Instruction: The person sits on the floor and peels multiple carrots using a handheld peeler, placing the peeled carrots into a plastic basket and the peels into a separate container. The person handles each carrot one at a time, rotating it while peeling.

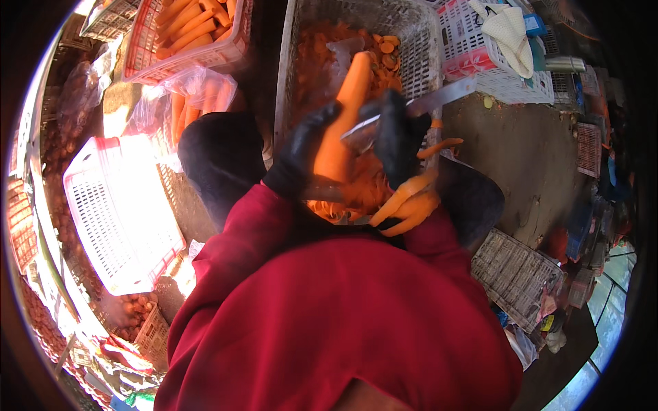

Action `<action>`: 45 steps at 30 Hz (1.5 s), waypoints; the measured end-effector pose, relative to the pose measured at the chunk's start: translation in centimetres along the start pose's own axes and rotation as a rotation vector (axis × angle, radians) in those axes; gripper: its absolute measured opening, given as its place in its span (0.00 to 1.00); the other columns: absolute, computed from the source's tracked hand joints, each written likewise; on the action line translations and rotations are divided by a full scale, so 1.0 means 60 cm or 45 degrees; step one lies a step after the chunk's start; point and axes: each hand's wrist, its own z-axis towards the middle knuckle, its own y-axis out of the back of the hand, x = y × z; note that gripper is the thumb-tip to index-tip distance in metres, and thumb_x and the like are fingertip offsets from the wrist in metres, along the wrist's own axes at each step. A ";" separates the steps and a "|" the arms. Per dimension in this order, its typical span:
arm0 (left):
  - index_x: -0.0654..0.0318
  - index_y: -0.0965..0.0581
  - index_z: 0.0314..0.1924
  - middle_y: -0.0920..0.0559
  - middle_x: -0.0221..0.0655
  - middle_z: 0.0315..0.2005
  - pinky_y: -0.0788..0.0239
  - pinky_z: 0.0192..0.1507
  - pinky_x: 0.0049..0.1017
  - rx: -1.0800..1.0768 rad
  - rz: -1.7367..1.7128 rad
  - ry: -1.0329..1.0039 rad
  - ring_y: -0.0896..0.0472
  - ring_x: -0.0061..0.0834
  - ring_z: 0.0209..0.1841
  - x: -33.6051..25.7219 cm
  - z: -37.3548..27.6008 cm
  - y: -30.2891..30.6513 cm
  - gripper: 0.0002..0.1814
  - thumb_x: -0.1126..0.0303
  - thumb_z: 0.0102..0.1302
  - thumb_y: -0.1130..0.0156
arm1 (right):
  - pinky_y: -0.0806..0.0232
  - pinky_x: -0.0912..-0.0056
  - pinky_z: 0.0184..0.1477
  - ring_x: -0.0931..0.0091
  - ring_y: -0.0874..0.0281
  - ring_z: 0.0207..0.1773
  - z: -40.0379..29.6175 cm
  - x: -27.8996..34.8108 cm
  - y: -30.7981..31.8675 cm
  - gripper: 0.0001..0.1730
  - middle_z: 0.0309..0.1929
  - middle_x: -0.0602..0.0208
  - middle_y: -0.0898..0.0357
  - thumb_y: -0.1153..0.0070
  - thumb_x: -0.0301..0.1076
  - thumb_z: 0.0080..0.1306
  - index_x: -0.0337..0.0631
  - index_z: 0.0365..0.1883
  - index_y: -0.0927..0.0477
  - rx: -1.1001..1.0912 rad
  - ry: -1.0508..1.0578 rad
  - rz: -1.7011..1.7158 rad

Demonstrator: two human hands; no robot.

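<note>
My left hand [303,144], in a black glove, grips a large peeled-looking orange carrot [348,108], which tilts with its narrower end away from me. Closed around a metal peeling knife [446,96] is my black-gloved right hand [397,138], slightly blurred. The blade's near part lies against or just over the carrot's right side; contact is hard to tell. Wide carrot peel strips [411,203] drape over my right wrist and sleeve. Beneath both hands stands a grimy plastic crate [281,77] holding orange peelings [318,56], cut carrot ends [389,49] and a clear plastic scrap [345,54].
Carrots [190,23] fill a pink-and-white crate [205,57] at upper left, above a clear bag of carrots [208,95]. A sunlit crate [103,216] stands at left. At right are a cloth-topped white crate [519,87] and a dirty crate [516,277].
</note>
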 end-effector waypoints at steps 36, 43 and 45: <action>0.68 0.37 0.61 0.26 0.45 0.52 0.33 0.56 0.35 0.362 -0.353 0.044 0.26 0.38 0.55 -0.014 -0.028 -0.085 0.32 0.50 0.68 0.48 | 0.34 0.77 0.26 0.80 0.26 0.21 -0.048 0.024 0.004 0.13 0.20 0.67 0.22 0.46 0.37 0.66 0.35 0.28 0.22 0.073 -0.123 0.077; 0.70 0.32 0.57 0.23 0.43 0.45 0.29 0.48 0.32 0.051 -0.069 0.150 0.23 0.33 0.47 0.039 -0.024 0.017 0.25 0.58 0.68 0.45 | 0.32 0.73 0.25 0.80 0.25 0.21 0.063 -0.024 0.035 0.19 0.19 0.62 0.21 0.46 0.39 0.65 0.32 0.22 0.23 -0.033 0.273 -0.482; 0.71 0.32 0.56 0.21 0.41 0.40 0.26 0.40 0.31 0.080 -0.281 0.185 0.20 0.32 0.37 0.010 -0.063 -0.066 0.24 0.59 0.68 0.46 | 0.36 0.66 0.23 0.73 0.26 0.18 0.149 -0.052 0.049 0.27 0.12 0.58 0.28 0.47 0.49 0.65 0.33 0.18 0.26 -0.113 0.266 -0.355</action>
